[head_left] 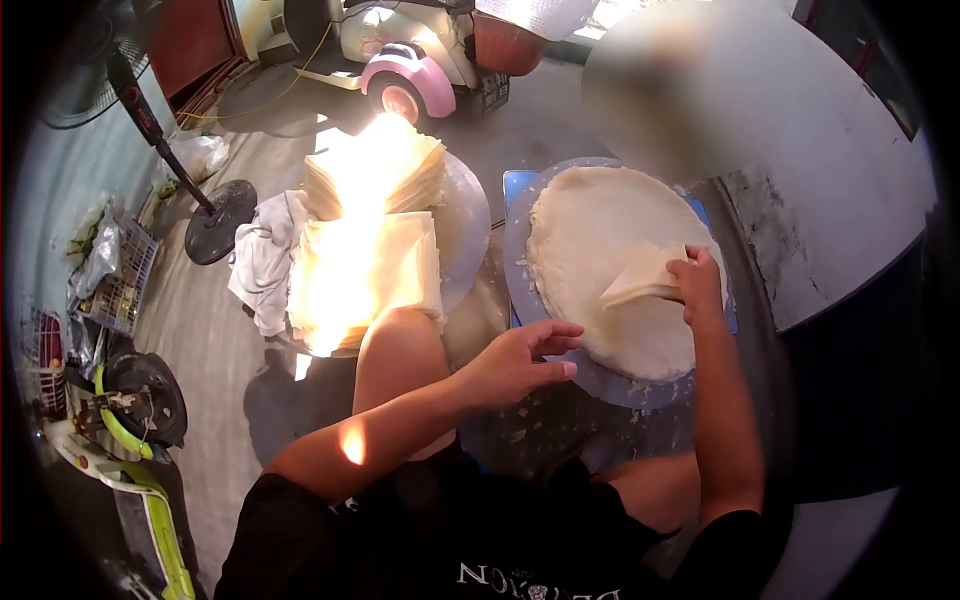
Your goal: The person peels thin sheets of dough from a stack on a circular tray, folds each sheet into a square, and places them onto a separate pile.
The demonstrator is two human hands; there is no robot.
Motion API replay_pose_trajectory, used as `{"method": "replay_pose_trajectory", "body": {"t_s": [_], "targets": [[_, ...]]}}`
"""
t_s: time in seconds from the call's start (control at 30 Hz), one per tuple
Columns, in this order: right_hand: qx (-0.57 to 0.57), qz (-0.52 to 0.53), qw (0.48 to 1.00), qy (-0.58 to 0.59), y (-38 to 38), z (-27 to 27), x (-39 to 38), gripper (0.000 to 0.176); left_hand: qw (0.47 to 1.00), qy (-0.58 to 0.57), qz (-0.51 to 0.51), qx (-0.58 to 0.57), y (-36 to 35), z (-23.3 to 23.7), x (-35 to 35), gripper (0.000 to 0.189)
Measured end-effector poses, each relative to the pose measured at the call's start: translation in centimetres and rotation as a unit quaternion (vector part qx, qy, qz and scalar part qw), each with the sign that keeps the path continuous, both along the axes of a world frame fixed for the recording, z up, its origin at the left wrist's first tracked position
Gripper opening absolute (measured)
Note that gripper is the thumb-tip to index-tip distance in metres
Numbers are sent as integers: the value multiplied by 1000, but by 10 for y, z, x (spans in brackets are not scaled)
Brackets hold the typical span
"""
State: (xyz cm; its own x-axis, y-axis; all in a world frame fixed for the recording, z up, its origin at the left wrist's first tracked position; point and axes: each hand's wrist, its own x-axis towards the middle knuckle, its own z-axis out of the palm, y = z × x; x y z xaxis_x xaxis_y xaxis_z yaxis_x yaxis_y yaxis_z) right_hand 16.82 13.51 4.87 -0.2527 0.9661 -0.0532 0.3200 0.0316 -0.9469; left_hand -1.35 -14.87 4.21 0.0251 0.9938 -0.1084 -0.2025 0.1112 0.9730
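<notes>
A round stack of thin pale wrapper sheets (590,250) lies on a round tray (520,290) in front of me. My right hand (697,285) pinches the top sheet's folded-over edge (640,282) at the stack's right side. My left hand (520,360) hovers with fingers spread at the tray's near left rim, holding nothing. Further left, folded sheets sit in two piles (372,215) on another round tray (465,230), washed out by sunlight.
A white cloth (262,262) lies left of the piles. A fan stand with a round base (215,225) rises at left beside a wire basket (120,285). A scooter (410,85) is parked at the back. My bare knee (400,350) is below the piles.
</notes>
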Motion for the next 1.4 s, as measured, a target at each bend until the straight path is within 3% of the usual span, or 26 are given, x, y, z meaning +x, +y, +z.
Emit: {"method": "replay_pose_trajectory", "body": {"t_s": [0.07, 0.13, 0.17, 0.23, 0.27, 0.33, 0.37, 0.43, 0.47, 0.57, 0.6, 0.63, 0.7, 0.73, 0.83, 0.97, 1.03, 1.07, 1.13, 1.17, 1.2, 1.23, 1.27, 1.3, 1.33, 1.4], "targets": [[14, 85, 996, -15, -20, 55, -42, 46, 999, -26, 24, 0, -10, 4, -4, 55], [1, 200, 980, -20, -33, 94, -82, 44, 985, -145, 81, -45, -20, 7, -10, 56], [-23, 270, 962, -26, -42, 112, -102, 43, 984, -147, 88, -41, -24, 6, -12, 56], [-24, 373, 927, -23, -69, 141, -140, 40, 957, -258, 127, -50, -34, 4, -17, 58], [-22, 381, 924, -26, -75, 145, -159, 40, 955, -260, 134, -46, -39, 2, -20, 58], [-36, 530, 847, 31, -85, 153, -195, 44, 901, -401, 166, 24, -50, -4, -31, 58], [-34, 567, 823, 22, -88, 156, -211, 43, 898, -403, 173, 29, -57, -1, -36, 58], [-68, 638, 762, 88, -99, 149, -245, 45, 829, -461, 247, 198, -70, 8, -47, 64], [-67, 615, 782, 80, -107, 143, -260, 46, 827, -459, 252, 203, -76, 4, -56, 64], [-48, 639, 767, -10, -114, 104, -310, 47, 844, -371, 352, 162, -94, -13, -88, 50], [-25, 629, 776, -43, -110, 75, -326, 44, 855, -263, 431, 117, -91, -12, -89, 45], [-2, 618, 783, -77, -106, 46, -341, 41, 853, -262, 436, 117, -87, -33, -94, 45], [14, 586, 802, -111, -118, 3, -351, 26, 833, -367, 414, 26, -78, -93, -102, 43], [54, 564, 813, -135, -122, -17, -352, 21, 810, -401, 428, 17, -75, -84, -99, 42], [119, 522, 833, -140, -120, -56, -354, 17, 829, -364, 424, 19, -71, -91, -97, 44], [161, 476, 849, -163, -130, -45, -344, 22, 828, -365, 423, -39, -86, -82, -96, 43], [186, 467, 848, -169, -132, -48, -339, 20, 876, -247, 389, -143, -101, -60, -92, 34], [209, 449, 851, -175, -131, -53, -338, 25, 878, -245, 384, -148, -105, -52, -91, 34], [228, 426, 856, -183, -132, -54, -329, 30, 891, 83, 437, -93, -110, -42, -97, 24], [333, 416, 833, -147, -137, -48, -319, 37, 847, 249, 469, -33, -110, -39, -107, 17], [433, 400, 800, -111, -141, -41, -309, 44, 761, 453, 458, 81, -109, -33, -129, 17], [433, 396, 802, -112, -145, -35, -300, 44, 701, 552, 445, 85, -106, -34, -147, 23], [467, 449, 755, -107, -150, -30, -289, 48, 642, 653, 399, 44, -106, -39, -166, 36], [497, 497, 704, -101, -154, -30, -280, 52, 641, 685, 342, -44, -104, -42, -178, 56], [464, 540, 679, -179, -154, -36, -274, 61, 633, 701, 315, -90, -103, -53, -190, 66], [476, 533, 677, -177, -150, -65, -267, 68, 625, 717, 277, -135, -101, -76, -208, 77]]}}
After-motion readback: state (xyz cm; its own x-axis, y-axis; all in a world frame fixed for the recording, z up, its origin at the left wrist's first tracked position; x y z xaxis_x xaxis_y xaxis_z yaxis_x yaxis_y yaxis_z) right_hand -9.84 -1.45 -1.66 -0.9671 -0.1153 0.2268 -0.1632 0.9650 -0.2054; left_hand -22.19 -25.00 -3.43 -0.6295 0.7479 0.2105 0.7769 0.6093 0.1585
